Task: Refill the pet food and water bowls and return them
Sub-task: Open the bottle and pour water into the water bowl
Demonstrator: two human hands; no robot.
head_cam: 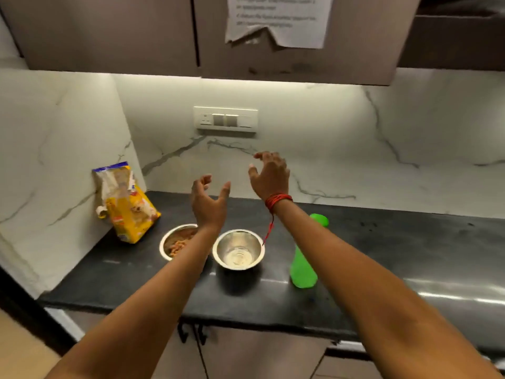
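Note:
Two steel bowls stand side by side on the black counter (382,242). The left bowl (175,242) holds brown kibble and is partly hidden by my left forearm. The right bowl (238,250) holds clear water. A green bottle (303,269) stands right of the bowls, its middle hidden behind my right forearm. A yellow pet food bag (128,209) leans in the left corner. My left hand (209,201) and my right hand (270,176) are raised above the bowls, fingers spread, holding nothing.
Upper cabinets with a torn paper notice (278,20) hang overhead. A switch and socket panel (225,118) sits on the marble backsplash. Lower cabinet doors with dark handles (191,333) are under the counter's front edge.

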